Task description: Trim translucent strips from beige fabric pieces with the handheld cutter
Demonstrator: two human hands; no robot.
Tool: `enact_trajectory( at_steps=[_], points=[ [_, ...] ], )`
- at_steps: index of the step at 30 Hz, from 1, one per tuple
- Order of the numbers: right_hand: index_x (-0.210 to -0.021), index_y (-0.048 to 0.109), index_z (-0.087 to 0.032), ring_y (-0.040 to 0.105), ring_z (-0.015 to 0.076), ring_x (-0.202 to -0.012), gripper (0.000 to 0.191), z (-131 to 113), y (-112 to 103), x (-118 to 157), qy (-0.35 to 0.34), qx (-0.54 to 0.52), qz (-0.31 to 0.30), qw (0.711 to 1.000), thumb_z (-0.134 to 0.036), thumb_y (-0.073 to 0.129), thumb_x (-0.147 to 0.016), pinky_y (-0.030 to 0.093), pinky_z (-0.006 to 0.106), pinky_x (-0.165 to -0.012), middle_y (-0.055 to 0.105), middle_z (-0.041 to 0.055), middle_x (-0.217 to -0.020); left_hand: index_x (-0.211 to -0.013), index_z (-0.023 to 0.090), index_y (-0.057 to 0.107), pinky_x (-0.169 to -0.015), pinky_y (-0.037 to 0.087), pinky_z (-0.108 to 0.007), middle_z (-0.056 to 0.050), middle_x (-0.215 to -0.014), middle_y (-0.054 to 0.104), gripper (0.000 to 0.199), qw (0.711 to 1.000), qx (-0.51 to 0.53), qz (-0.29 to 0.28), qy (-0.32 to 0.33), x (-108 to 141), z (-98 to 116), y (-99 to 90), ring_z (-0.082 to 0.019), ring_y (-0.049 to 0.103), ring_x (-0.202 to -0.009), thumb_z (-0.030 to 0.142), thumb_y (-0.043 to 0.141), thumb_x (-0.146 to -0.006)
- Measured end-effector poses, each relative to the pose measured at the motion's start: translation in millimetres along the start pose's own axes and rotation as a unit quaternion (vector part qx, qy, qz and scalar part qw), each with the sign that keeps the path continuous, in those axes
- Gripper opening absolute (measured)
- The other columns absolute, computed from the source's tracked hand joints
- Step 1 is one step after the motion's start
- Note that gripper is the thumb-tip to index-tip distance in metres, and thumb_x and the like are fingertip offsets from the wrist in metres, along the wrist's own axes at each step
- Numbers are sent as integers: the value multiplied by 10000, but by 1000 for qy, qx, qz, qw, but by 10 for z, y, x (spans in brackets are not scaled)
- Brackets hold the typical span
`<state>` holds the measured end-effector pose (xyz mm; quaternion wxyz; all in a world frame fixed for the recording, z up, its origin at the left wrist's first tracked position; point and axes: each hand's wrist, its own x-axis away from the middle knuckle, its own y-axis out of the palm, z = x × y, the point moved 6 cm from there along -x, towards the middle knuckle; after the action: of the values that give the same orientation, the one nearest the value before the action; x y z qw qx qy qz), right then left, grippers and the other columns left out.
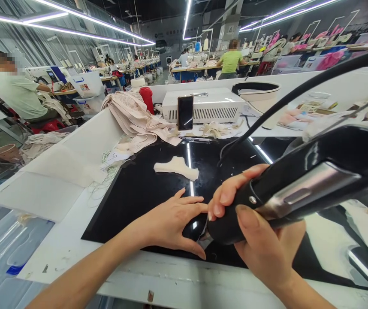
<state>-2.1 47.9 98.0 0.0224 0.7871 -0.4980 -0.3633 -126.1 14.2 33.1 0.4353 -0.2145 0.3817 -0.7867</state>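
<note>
The right hand (264, 244) is wrapping firmly around a black corded power tool (300, 189), which is pointing down over the glossy black sheet (132, 201) near the table's (58, 253) front edge. The left hand (174, 219) is spreading wide around a rounded black object (194, 229) by the tool's nose; whether it is pressing is unclear. Good work is probably calling for a steady wrist, left fingers clear of the tip, and a slack cord (283, 98).
</note>
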Motion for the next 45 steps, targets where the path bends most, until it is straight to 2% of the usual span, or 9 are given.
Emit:
enact_trajectory(
  at_steps=[5, 8, 12, 15, 19, 23, 26, 33, 45],
  points=[
    [-1145, 576, -260, 629, 154, -620, 361, -44, -69, -60, -1, -9, 2, 1000, -310, 793, -860, 549, 320, -547, 651, -15, -818, -1382, 269, 527, -1259, 119, -633, -87, -1570, 478, 653, 999, -21, 23, 15, 30, -12, -9, -328, 314, -1528, 499, 794, -832],
    [-1140, 584, -255, 621, 149, -606, 365, -113, -173, -123, -20, 9, 17, 1000, -304, 802, -852, 545, 318, -532, 653, -19, -816, -1155, 256, 636, -1260, 169, -607, -57, -1620, 405, 378, 997, -63, 28, 34, 69, -11, -50, -323, 284, -1539, 460, 772, -867],
    [-1095, 598, -242, 605, 153, -599, 360, -183, -311, -201, -27, 32, 55, 998, -297, 825, -821, 546, 307, -505, 652, -26, -782, -953, 257, 683, -1248, 213, -606, -2, -1581, 463, 68, 991, -119, 37, 45, 140, -62, -167, -312, 335, -1514, 325, 686, -956],
    [-1058, 607, -232, 595, 153, -577, 369, -217, -370, -220, -27, 43, 83, 995, -298, 848, -787, 548, 298, -481, 652, -29, -753, -941, 261, 706, -1226, 264, -611, -10, -1539, 515, 109, 982, -172, 70, 43, 187, -141, -273, -310, 369, -1493, 249, 612, -996],
    [-1063, 608, -234, 597, 158, -580, 368, -228, -375, -205, -32, 48, 80, 995, -287, 846, -787, 550, 305, -485, 653, -26, -748, -1099, 223, 695, -1188, 327, -619, -94, -1514, 524, 271, 944, -283, 171, -1, 221, -244, -389, -309, 443, -1433, 97, 468, -1023],
    [-1102, 596, -250, 605, 165, -603, 351, -185, -351, -187, -30, 54, 62, 996, -288, 813, -829, 535, 321, -508, 650, -20, -773, -1157, 167, 673, -1040, 523, -430, -113, -1252, 661, 234, 939, -250, 236, -10, 200, -212, -363, -236, 614, -1175, 125, 484, -1027],
    [-1116, 587, -260, 612, 166, -598, 372, -142, -339, -175, -24, 58, 71, 995, -313, 817, -829, 532, 337, -526, 647, -20, -793, -1185, 175, 661, -975, 555, -363, -76, -1160, 691, 211, 962, -190, 198, 6, 131, -150, -231, -204, 635, -1092, 197, 509, -1039],
    [-1110, 564, -265, 624, 161, -580, 401, -87, -269, -165, -21, 54, 88, 994, -331, 831, -818, 535, 335, -528, 671, -27, -811, -1332, 226, 592, -1223, 329, -527, -65, -1386, 635, 296, 981, -151, 122, -25, 71, -107, -86, -223, 555, -1335, 265, 524, -1047],
    [-1104, 545, -266, 618, 148, -595, 397, -62, -296, -207, -34, 76, 98, 992, -307, 819, -819, 531, 330, -547, 661, -42, -810, -1457, 279, 532, -1249, 184, -626, -51, -1544, 521, 674, 997, -66, 20, -27, 59, 43, 38, -323, 368, -1494, 537, 745, -872]
  ],
)
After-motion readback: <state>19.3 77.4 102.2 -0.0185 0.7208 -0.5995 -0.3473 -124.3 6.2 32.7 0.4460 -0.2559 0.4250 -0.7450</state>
